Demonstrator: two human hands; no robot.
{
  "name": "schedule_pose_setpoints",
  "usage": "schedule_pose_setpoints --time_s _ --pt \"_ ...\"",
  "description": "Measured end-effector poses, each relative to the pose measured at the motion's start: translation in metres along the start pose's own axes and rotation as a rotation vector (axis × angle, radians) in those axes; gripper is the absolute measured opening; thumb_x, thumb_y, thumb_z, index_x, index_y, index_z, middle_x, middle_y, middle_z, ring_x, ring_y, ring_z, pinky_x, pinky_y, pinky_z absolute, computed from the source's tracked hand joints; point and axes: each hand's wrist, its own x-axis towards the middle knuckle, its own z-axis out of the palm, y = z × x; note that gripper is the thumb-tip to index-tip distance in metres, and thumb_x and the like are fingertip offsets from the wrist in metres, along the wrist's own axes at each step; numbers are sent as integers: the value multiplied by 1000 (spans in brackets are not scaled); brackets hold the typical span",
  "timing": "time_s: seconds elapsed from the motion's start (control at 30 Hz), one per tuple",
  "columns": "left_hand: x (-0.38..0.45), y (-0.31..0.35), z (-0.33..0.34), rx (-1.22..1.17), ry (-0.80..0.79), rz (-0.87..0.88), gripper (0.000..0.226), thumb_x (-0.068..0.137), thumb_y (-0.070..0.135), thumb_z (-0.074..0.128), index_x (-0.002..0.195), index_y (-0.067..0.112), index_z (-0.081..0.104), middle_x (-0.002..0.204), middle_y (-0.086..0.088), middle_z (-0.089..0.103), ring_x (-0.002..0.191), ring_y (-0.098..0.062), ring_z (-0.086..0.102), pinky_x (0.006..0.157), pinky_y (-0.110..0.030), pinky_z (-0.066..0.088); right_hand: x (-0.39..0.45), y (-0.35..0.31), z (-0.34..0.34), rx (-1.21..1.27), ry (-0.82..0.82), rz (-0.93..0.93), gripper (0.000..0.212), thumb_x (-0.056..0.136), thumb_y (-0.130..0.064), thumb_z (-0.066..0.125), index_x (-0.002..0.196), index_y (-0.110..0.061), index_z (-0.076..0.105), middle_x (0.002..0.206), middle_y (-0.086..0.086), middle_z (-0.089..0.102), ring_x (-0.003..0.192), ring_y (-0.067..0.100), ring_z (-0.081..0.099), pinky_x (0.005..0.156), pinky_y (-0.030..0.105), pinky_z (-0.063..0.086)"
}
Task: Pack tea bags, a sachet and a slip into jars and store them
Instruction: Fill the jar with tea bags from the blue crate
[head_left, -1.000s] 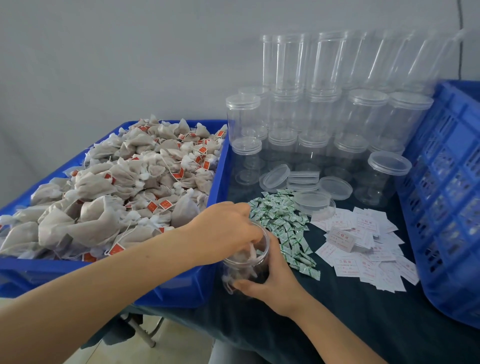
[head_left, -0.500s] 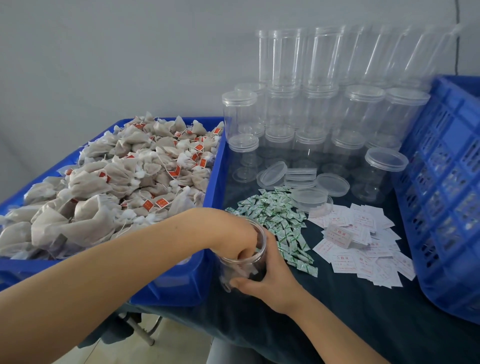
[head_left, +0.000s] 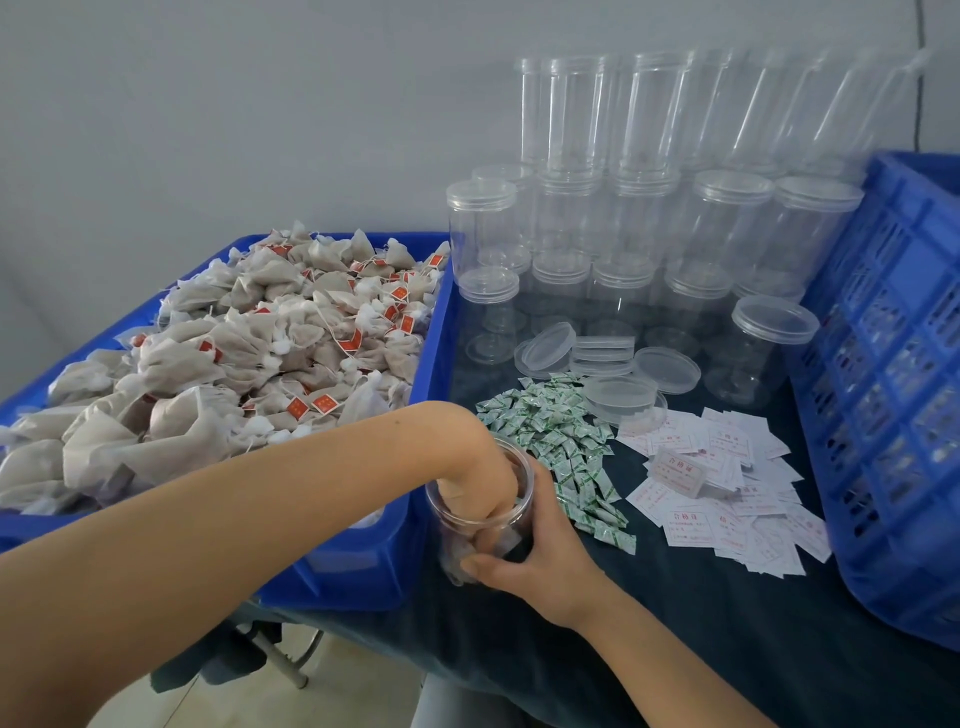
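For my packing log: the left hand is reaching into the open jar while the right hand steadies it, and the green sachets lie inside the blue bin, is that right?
Not quite. In the head view the green sachets lie on the dark tablecloth, beside the jar; the blue bin holds tea bags.

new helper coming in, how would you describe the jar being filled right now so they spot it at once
Start at the blue bin heaped with tea bags on the left; the jar stands on the dark cloth just off its near right corner. Unlike the other jars, it has no lid, the left hand reaches into it and the right hand grips its side.
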Motion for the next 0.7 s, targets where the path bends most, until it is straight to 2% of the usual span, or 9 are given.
schedule_pose_setpoints --time_s 0.07,0.13,0.2,0.27,0.37,0.47,0.53,0.63,0.7 --pt "-1 0 0 -1 5 -8 28 96 31 50 114 16 64 108 -4 61 102 -25 58 89 -37 47 0 0 -1 0 -2 1 94 67 -28 84 140 -41 27 130 -27 51 124 -1 52 94 13 45" --pt "-5 -1 2 -23 38 30 29 98 32 47 118 18 63 107 -1 62 98 -21 58 80 -31 45 -1 -1 -1 5 -4 -3 93 68 -25 84 139 -42 27 128 -28 52 124 -1 53 93 12 45" --pt "-11 -3 5 -66 138 66 26 99 28 45 117 20 62 94 7 59 84 -11 54 66 -22 38 -1 -1 0 7 -4 -8 92 69 -22 83 139 -43 26 128 -29 52 124 -1 53 93 12 46" --pt "-17 -3 10 -95 286 64 25 98 20 44 115 21 63 81 13 51 72 -6 48 59 -19 33 -1 -2 0 11 -11 -19 91 72 -17 83 139 -42 27 130 -28 53 124 0 53 93 13 46" --pt "-30 -6 21 -181 464 59 27 96 18 46 115 23 64 81 16 50 73 -4 49 63 -16 36 -1 -2 1 7 -17 -32 91 74 -13 83 139 -43 27 129 -29 53 123 0 54 92 12 46" --pt "-45 -15 27 -309 635 69 24 96 23 51 115 26 64 79 24 50 73 10 52 65 -8 41 -1 -2 1 4 -19 -39 90 74 -12 83 138 -45 28 127 -29 55 122 0 55 92 11 46" --pt "-53 -23 30 -405 752 69 20 95 25 54 112 27 65 78 27 54 74 19 53 69 -3 42 -2 -1 2 -4 -14 -37 91 75 -9 83 138 -44 27 126 -35 52 122 -6 52 93 7 43" --pt "-59 -42 35 -464 983 -24 14 93 27 59 103 30 67 80 27 58 78 16 56 73 -5 43 -3 -1 2 -30 -3 -34 92 73 -14 84 135 -46 26 126 -41 46 121 -18 46 92 0 37" --pt "-60 -59 42 -536 1165 -144 8 90 25 62 95 31 66 79 26 59 76 15 56 74 -9 45 -3 -1 1 -21 0 -27 92 71 -20 85 135 -49 25 133 -31 43 120 -20 45 92 -1 36"
